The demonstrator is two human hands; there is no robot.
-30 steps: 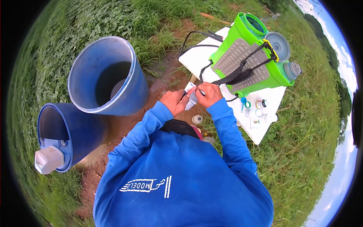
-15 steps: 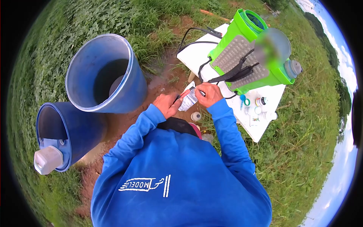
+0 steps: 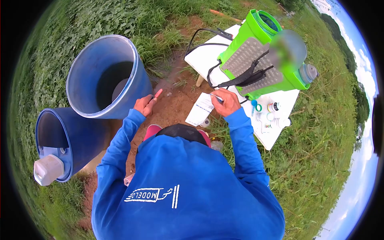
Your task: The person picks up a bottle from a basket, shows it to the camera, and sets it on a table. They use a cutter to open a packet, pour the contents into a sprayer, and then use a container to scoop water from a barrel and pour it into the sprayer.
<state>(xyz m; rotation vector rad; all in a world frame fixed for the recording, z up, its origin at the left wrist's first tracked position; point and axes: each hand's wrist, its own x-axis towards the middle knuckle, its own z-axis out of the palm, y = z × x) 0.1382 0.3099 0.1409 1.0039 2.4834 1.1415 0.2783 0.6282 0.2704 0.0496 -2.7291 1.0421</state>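
My right hand (image 3: 226,102) is closed on the upper corner of a white printed foil sachet (image 3: 200,109), which hangs tilted in front of my body. My left hand (image 3: 145,105) is apart from the sachet, beside the rim of the upright blue barrel (image 3: 145,90). Its fingers are closed, and a slim reddish shape points up from them; I cannot make out whether it is a fingertip or a small tool. Below the sachet a small white bottle (image 3: 205,123) is partly hidden.
A green backpack sprayer (image 3: 256,60) with black straps lies on a white table (image 3: 270,138), beside several small bottles (image 3: 273,107) and a green ring (image 3: 259,107). Left, a second blue barrel (image 3: 90,134) lies on its side with a whitish jug (image 3: 49,170) at its mouth.
My hands have parted. The left has moved left toward the barrel, while the right has shifted slightly right with the sachet, whose white printed side now shows instead of silver foil.
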